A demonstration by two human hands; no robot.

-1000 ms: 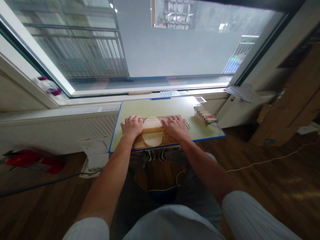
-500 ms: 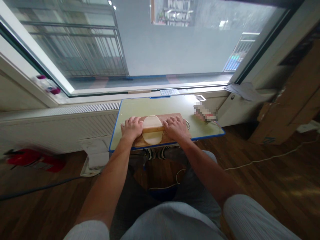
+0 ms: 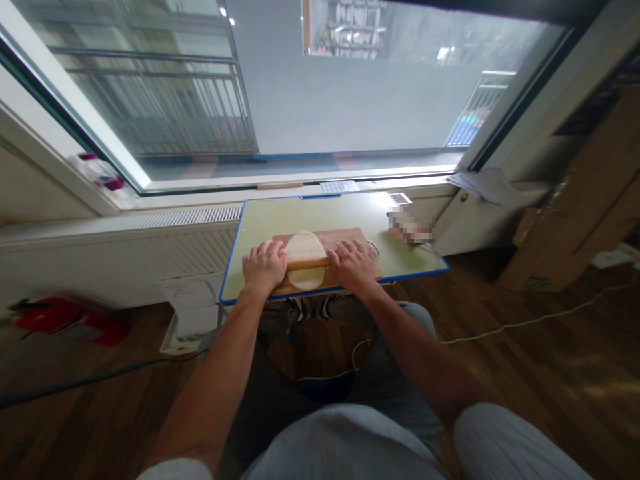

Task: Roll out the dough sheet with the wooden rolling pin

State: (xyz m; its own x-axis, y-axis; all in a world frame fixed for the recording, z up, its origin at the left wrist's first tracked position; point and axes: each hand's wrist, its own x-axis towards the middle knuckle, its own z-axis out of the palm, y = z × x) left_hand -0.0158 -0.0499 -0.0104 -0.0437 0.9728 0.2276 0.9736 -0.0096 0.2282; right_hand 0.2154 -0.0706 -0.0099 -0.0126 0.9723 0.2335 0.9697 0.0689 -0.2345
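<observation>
A wooden rolling pin (image 3: pixel 307 263) lies crosswise over a flat oval sheet of pale dough (image 3: pixel 305 245). Closed on the pin's left end is my left hand (image 3: pixel 265 265), and my right hand (image 3: pixel 354 261) grips its right end. Both hands cover the ends of the pin. Dough shows on the far side and the near side of it. Under the dough is a wooden cutting board (image 3: pixel 345 235) with a metal ring handle (image 3: pixel 373 249) at its right.
The board rests on a small pale green table (image 3: pixel 270 212) with a blue edge. A pixelated item (image 3: pixel 411 225) is at its right. A radiator (image 3: pixel 190 243) and window stand behind. A red fire extinguisher (image 3: pixel 70 321) lies left; cardboard (image 3: pixel 575 200) leans right.
Both hands have brought the rolling pin slightly nearer to me over the dough. More dough now shows beyond the pin and less on the near side.
</observation>
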